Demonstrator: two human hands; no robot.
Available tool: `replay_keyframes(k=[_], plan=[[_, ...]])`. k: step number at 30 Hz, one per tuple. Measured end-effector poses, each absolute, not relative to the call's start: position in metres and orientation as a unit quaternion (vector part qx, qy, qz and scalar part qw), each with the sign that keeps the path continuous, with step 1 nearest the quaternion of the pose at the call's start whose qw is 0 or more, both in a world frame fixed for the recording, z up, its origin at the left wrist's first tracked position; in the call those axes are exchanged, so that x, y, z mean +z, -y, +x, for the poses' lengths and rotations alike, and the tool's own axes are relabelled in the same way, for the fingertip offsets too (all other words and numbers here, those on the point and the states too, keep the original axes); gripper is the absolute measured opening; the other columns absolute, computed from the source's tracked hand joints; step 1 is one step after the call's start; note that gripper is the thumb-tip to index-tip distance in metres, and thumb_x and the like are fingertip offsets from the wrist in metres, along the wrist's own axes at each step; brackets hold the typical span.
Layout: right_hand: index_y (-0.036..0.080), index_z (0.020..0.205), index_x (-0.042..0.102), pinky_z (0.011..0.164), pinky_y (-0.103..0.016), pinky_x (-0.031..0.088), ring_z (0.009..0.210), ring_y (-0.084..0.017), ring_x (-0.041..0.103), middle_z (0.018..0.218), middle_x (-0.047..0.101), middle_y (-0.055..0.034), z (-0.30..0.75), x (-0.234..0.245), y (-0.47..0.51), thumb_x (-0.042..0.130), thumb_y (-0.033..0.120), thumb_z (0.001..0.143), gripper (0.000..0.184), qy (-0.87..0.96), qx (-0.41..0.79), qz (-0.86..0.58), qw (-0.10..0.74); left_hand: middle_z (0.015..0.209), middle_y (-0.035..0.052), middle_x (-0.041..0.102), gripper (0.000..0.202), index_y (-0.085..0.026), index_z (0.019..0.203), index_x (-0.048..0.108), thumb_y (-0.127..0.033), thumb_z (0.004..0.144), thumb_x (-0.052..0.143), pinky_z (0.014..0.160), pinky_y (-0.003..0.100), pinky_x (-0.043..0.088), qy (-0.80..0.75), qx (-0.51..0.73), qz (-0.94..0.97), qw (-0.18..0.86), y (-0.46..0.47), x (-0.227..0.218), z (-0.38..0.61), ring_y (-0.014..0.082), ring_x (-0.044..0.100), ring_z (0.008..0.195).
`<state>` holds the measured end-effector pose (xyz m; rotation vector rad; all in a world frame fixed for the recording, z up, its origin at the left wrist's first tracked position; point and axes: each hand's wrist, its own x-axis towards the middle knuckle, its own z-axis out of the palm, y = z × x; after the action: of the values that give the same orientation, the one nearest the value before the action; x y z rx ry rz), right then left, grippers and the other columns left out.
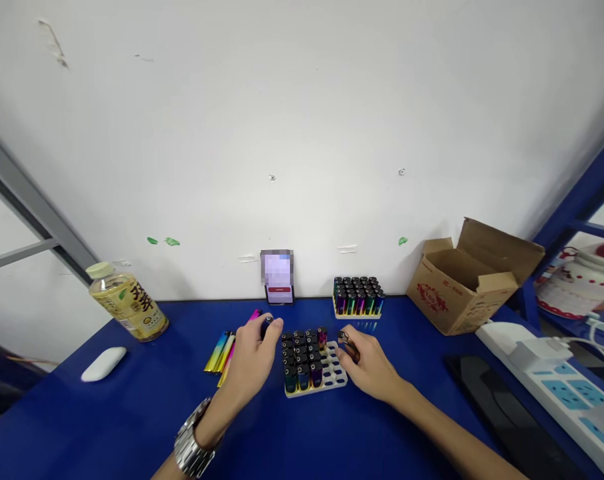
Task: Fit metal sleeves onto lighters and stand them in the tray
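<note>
A white tray [337,365] with holes stands on the table in front of me, partly filled with upright lighters [303,377] that have shiny dark bodies and black tops. The holes on its right side show bare. My left hand [252,353], with a metal watch on the wrist, is closed on a dark lighter [266,325] just left of the tray. At the tray's right edge, my right hand [369,363] grips another lighter [349,345] between thumb and fingers. Shiny yellow, blue and pink strips [221,351] lie beside my left hand, which partly hides them.
Behind stands a second tray of lighters [359,297], near a phone [278,277] propped against the wall. An open cardboard box [452,293], a power strip [557,387] and a dark flat device [507,413] are at right. A bottle [129,303] and white mouse [103,364] sit left.
</note>
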<state>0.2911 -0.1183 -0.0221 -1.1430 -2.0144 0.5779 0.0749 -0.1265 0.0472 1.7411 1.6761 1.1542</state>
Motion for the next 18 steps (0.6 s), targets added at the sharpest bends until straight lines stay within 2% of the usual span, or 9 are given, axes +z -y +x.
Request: replay_keyframes(k=[4,8,14,18], plan=[[0.024,0.070,0.025,0.050,-0.024,0.028,0.052,-0.012,0.034,0.058,0.033,0.0062,0.290,-0.028,0.123,0.040,0.029,0.087,0.023,0.761,0.234,-0.470,0.381,0.049,-0.0059,0.029,0.038,-0.023,0.054,0.029,-0.050,0.079,0.036,0.047,0.025,0.023,-0.603,0.400,0.649,0.235,0.141,0.044,0.075,0.0107,0.029,0.048],[0.023,0.068,0.032,0.049,-0.023,0.031,0.050,-0.011,0.035,0.055,0.033,0.0065,0.288,-0.027,0.121,0.042,0.032,0.086,0.023,0.734,0.218,-0.488,0.419,0.049,-0.0063,0.028,0.034,-0.023,0.054,0.027,-0.045,0.079,0.034,0.046,0.024,0.022,-0.615,0.384,0.650,0.227,0.149,0.043,0.077,0.0100,0.028,0.047],[0.021,0.062,0.037,0.042,-0.020,0.026,0.044,-0.008,0.026,0.049,0.025,0.0089,0.277,-0.014,0.128,0.050,0.030,0.081,0.025,0.699,0.240,-0.467,0.486,0.046,-0.0068,0.028,0.030,-0.023,0.055,0.028,-0.042,0.078,0.035,0.043,0.023,0.021,-0.629,0.356,0.651,0.233,0.156,0.044,0.082,0.0097,0.029,0.043],[0.018,0.070,0.053,0.038,-0.018,0.026,0.039,-0.006,0.026,0.046,0.031,0.0098,0.262,0.008,0.146,0.058,0.026,0.077,0.012,0.688,0.297,-0.421,0.511,0.046,-0.0073,0.036,0.024,-0.022,0.060,0.037,-0.040,0.076,0.042,0.043,0.022,0.024,-0.637,0.326,0.662,0.224,0.163,0.043,0.090,0.0101,0.035,0.040]])
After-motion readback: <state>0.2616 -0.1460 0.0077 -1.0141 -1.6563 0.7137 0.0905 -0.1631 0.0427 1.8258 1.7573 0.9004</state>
